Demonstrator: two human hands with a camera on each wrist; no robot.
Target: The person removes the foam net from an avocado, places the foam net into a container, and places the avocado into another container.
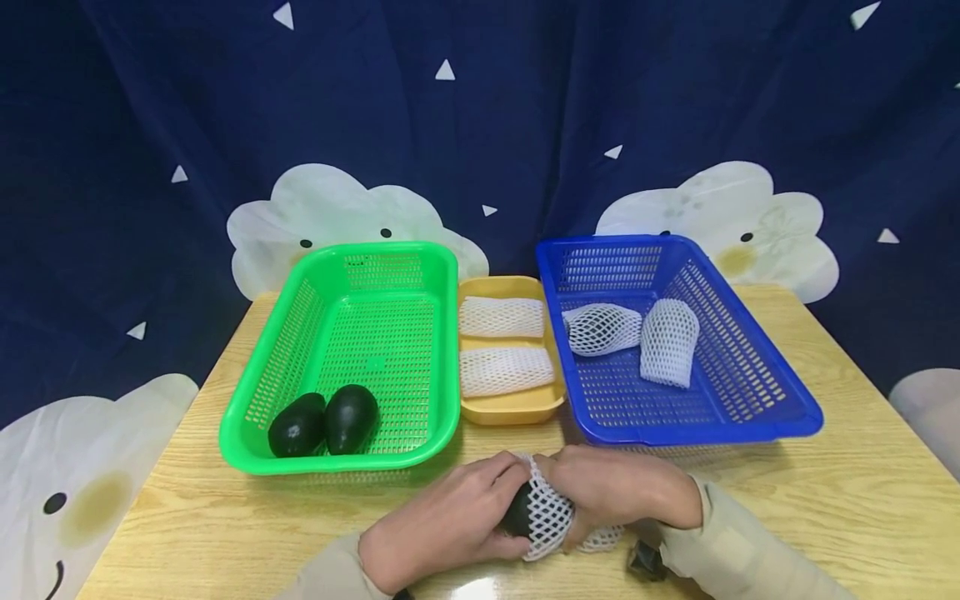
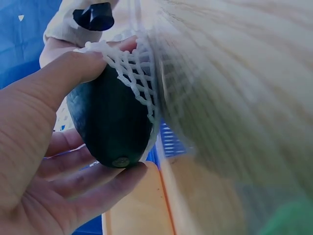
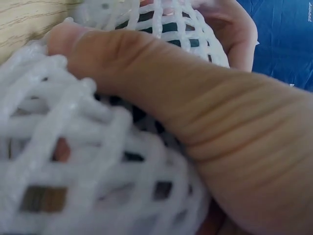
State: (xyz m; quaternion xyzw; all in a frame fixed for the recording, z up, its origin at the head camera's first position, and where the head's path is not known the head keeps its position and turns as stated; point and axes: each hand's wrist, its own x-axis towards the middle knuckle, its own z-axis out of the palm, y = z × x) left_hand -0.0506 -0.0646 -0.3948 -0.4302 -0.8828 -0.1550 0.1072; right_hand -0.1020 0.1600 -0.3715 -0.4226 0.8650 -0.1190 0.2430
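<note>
Low over the front of the table, my left hand (image 1: 450, 518) grips a dark green avocado (image 2: 110, 117), thumb on one side and fingers curled under the other. A white foam net sleeve (image 1: 550, 515) covers part of the fruit; in the left wrist view the stem end sticks out bare. My right hand (image 1: 618, 487) grips the sleeve, its thumb (image 3: 127, 54) pressing across the mesh in the right wrist view. The sleeve's loose end trails out beneath the right hand. Most of the right fingers are hidden behind the netting.
A green basket (image 1: 450, 350) at left holds two dark avocados (image 1: 351, 419). Between the baskets, a yellow tray (image 1: 510, 412) carries flat foam sleeves (image 1: 506, 371). The blue basket (image 1: 697, 433) at right holds two sleeved fruits (image 1: 669, 342). A small black object (image 1: 646, 560) shows by the right wrist.
</note>
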